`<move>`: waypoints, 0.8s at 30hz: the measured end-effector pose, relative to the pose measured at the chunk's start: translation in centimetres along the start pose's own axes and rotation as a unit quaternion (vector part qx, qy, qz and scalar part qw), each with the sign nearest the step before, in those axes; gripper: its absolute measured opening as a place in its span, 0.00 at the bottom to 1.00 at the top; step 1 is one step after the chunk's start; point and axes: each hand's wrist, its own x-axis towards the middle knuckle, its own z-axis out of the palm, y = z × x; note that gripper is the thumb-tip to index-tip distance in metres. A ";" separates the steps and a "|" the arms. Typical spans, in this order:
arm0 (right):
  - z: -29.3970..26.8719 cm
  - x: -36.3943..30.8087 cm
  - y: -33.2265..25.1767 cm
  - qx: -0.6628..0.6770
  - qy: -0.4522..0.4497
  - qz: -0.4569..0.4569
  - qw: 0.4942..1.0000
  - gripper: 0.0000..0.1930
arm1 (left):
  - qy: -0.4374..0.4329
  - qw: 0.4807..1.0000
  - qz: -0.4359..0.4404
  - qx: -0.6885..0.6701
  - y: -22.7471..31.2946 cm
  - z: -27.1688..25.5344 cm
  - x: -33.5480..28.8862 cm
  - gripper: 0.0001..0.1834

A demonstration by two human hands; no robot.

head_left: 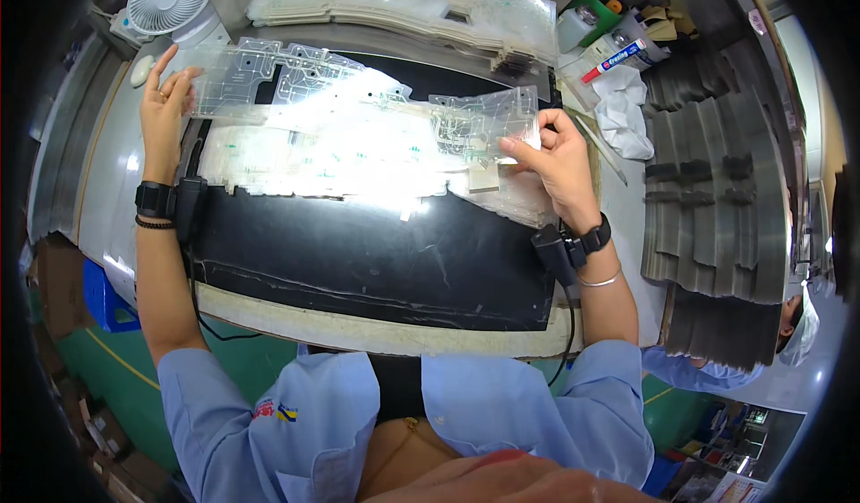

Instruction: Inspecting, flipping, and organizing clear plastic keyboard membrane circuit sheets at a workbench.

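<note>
A long clear plastic film (235,77) with printed circuit traces is stretched between my two hands, raised above the work surface. My left hand (167,100) pinches its left end, with the index finger pointing up. At the other end, the thumb and fingers of my right hand (563,158) close on the film's edge. Beneath it lies a pile of similar whitish films (237,158), resting on a black mat (376,266). Bright glare hides the middle of the film and much of the pile. Both wrists carry black bands with cabled boxes.
A tall stack of clear films (376,6) fills the back. A white fan (167,3) stands at back left. Toward the right are a marker (618,60), a crumpled white cloth (624,118) and stacked grey sheets (708,189). Another person's blue sleeve (703,373) shows beyond.
</note>
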 end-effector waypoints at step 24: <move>-3.0 -0.3 0.7 0.103 -0.084 0.095 0.987 0.11 | -0.007 0.996 0.003 -0.091 -0.8 -0.2 0.2 0.21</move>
